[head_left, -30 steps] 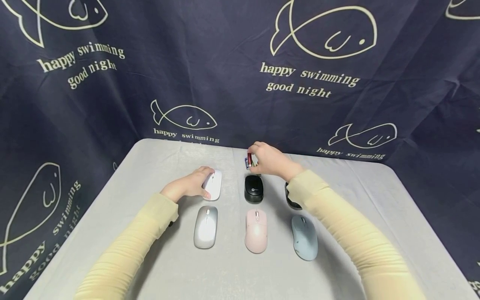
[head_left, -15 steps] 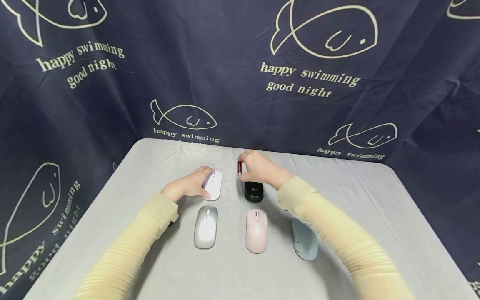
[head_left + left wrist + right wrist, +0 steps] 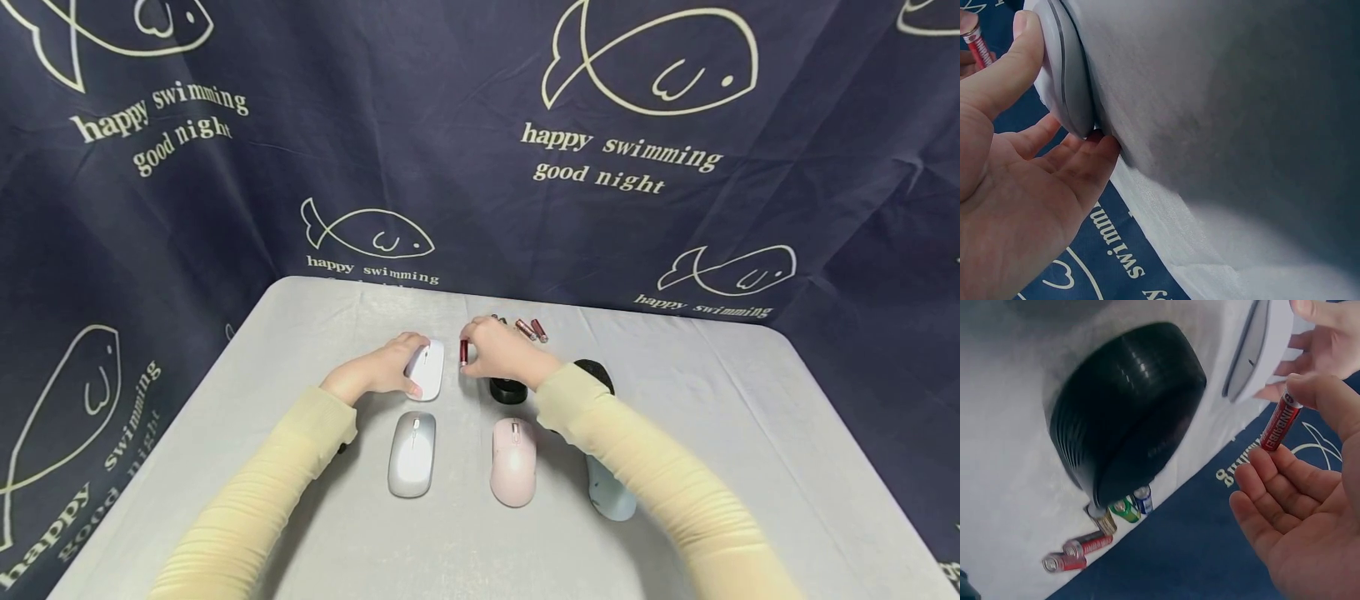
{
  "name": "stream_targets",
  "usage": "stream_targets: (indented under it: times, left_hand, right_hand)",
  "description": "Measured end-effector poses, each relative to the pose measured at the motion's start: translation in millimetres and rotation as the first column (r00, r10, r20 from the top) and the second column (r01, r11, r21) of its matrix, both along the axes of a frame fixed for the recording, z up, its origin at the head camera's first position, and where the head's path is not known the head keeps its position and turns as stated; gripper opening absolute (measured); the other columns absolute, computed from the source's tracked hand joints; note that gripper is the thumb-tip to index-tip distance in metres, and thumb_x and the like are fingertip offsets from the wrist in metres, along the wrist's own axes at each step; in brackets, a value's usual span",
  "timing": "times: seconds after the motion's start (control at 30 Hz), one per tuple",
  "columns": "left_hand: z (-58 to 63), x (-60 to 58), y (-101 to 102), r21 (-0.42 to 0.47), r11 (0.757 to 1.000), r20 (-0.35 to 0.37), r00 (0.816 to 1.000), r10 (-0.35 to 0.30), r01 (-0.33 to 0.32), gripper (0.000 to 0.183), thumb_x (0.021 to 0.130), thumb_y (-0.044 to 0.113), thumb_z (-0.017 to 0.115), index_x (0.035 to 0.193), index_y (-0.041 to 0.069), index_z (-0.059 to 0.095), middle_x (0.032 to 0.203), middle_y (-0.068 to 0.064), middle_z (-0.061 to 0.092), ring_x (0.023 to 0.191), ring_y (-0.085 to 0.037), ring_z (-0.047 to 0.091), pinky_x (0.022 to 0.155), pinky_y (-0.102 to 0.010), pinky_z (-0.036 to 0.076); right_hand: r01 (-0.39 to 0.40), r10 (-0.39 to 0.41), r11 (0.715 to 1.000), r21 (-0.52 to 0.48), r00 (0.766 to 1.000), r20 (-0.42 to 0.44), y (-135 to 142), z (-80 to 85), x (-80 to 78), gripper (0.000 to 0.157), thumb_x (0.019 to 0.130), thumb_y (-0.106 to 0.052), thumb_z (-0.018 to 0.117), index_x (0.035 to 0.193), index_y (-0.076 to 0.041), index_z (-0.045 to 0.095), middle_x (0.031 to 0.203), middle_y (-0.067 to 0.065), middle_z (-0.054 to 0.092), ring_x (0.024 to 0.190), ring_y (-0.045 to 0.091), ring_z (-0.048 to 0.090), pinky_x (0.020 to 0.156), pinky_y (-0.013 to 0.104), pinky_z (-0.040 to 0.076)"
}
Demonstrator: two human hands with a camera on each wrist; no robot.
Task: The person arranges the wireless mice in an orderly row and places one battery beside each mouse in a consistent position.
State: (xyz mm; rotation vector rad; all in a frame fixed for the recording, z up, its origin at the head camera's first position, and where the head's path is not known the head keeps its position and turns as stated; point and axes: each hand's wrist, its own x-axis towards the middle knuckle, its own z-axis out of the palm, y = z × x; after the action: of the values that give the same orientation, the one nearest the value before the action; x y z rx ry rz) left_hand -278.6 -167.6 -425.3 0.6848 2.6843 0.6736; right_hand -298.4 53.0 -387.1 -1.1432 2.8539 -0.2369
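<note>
My left hand (image 3: pixel 378 367) holds a white computer mouse (image 3: pixel 430 371) at the back left of the table, thumb on the near end and fingers at the far end. In the left wrist view the mouse (image 3: pixel 1063 69) shows its side, with fingertips at its lower edge. A red battery (image 3: pixel 463 352) is pinched upright between the thumb and fingers of my right hand (image 3: pixel 504 350), just right of the white mouse. Print shows on this battery (image 3: pixel 1282 422) in the right wrist view. Beneath the right hand is a black mouse (image 3: pixel 509 392), partly hidden.
Several loose batteries (image 3: pixel 1088 544) in red, gold, green and blue lie behind the black mouse. Nearer stand a silver mouse (image 3: pixel 412 454), a pink mouse (image 3: pixel 513 462) and a blue mouse (image 3: pixel 611 492). My right sleeve partly covers another black mouse (image 3: pixel 595 371). A dark blue fish-print curtain (image 3: pixel 480 167) hangs behind.
My right hand has moved left and a little nearer with the red battery, from the battery group to beside the white mouse. The left hand has stayed on the white mouse.
</note>
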Motion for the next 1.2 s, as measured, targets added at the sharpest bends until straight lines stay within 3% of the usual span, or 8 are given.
stream_targets:
  times: [0.3, 0.6, 0.63, 0.83, 1.2]
  left_hand:
    - [-0.2, -0.7, 1.6, 0.005, 1.000, -0.013, 1.000, -0.008, 0.008, 0.087, 0.071, 0.019, 0.081, 0.138, -0.007, 0.033, 0.143, -0.026, 0.034, 0.134, -0.040, 0.031, 0.114, -0.049, 0.025]
    - [-8.7, -6.8, -1.1, 0.036, 0.999, -0.023, 0.999, -0.025, 0.026, 0.084, 0.072, 0.021, 0.080, 0.137, -0.007, 0.034, 0.142, -0.027, 0.035, 0.133, -0.039, 0.032, 0.114, -0.048, 0.026]
    - [-2.9, -3.3, 1.3, 0.028, 1.000, -0.003, 1.000, -0.011, 0.011, 0.084, 0.072, 0.018, 0.080, 0.138, -0.008, 0.034, 0.143, -0.027, 0.034, 0.134, -0.040, 0.031, 0.114, -0.049, 0.025]
    - [0.8, 0.4, 2.9, -0.009, 1.000, -0.008, 1.000, -0.004, 0.004, 0.084, 0.074, 0.017, 0.078, 0.139, -0.008, 0.031, 0.144, -0.027, 0.032, 0.136, -0.039, 0.029, 0.115, -0.049, 0.024]
    - [2.1, 1.2, 1.4, 0.004, 1.000, -0.005, 1.000, 0.001, -0.001, 0.086, 0.072, 0.017, 0.079, 0.140, -0.007, 0.031, 0.144, -0.027, 0.032, 0.136, -0.039, 0.029, 0.115, -0.049, 0.024]
  right_hand:
    - [-0.035, 0.035, 0.999, -0.034, 0.999, -0.014, -3.8, -13.9, 2.5, 0.030, 0.071, -0.024, 0.078, 0.091, -0.005, 0.067, 0.092, 0.007, 0.065, 0.090, 0.023, 0.058, 0.081, 0.033, 0.051]
    - [0.015, -0.015, 0.999, 0.051, 1.000, -0.004, -10.0, -24.3, 3.8, 0.036, 0.072, -0.031, 0.078, 0.096, -0.006, 0.068, 0.091, 0.005, 0.064, 0.094, 0.023, 0.060, 0.079, 0.035, 0.054]
    - [0.020, -0.020, 0.998, 0.061, 1.000, -0.002, -10.6, -25.3, 3.7, 0.037, 0.072, -0.032, 0.078, 0.097, -0.006, 0.068, 0.092, 0.005, 0.064, 0.095, 0.023, 0.060, 0.079, 0.036, 0.054]
    - [0.025, -0.023, 0.995, 0.094, 1.000, -0.015, -13.1, -29.1, 2.8, 0.034, 0.072, -0.034, 0.078, 0.094, -0.009, 0.068, 0.091, 0.004, 0.064, 0.096, 0.025, 0.060, 0.078, 0.038, 0.054]
    - [0.023, -0.024, 0.995, 0.097, 1.000, 0.005, -10.8, -35.1, -0.8, 0.036, 0.073, -0.035, 0.079, 0.095, -0.008, 0.068, 0.093, 0.005, 0.064, 0.096, 0.025, 0.060, 0.083, 0.035, 0.053]
